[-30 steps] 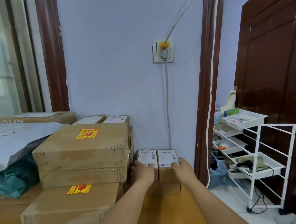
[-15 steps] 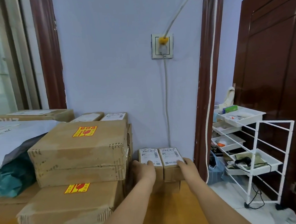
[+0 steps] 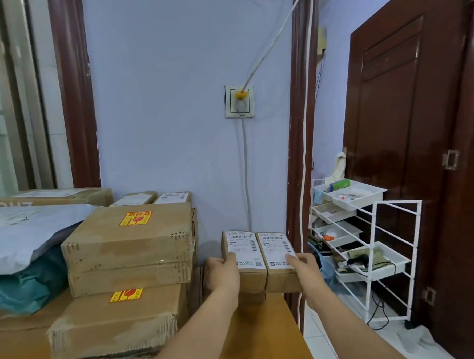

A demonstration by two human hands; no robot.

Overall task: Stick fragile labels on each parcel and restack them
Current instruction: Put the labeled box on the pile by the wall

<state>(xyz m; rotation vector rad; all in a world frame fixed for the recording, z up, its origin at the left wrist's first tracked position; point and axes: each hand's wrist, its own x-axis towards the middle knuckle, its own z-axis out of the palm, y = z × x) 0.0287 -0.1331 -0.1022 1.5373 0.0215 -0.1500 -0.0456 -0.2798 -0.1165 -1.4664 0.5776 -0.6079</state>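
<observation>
At far left a grey mailer (image 3: 17,234) lies over a teal bag (image 3: 23,284), both cut off by the frame edge; the long box (image 3: 51,196) behind them is half hidden. Two big boxes are stacked beside them on the counter (image 3: 267,338): the top box (image 3: 128,244) and the lower box (image 3: 114,325), each bearing a yellow fragile label (image 3: 135,218), (image 3: 126,295). Behind the stack, two back parcels (image 3: 173,197) show only their tops.

The left hand (image 3: 222,274) grips the left side of the left parcel (image 3: 244,258), thumb on its white shipping slip, fingers curled round the side and out of sight. The right parcel (image 3: 278,257) touches it, side by side, and the right hand (image 3: 305,266) grips its outer side likewise. Both forearms reach forward from the bottom edge. The pair sits near the wall, over a lower carton that is mostly hidden; whether they rest on it is unclear. The slips' print is too small to read. Right of the door frame stands a white rack (image 3: 373,243) of trays.
</observation>
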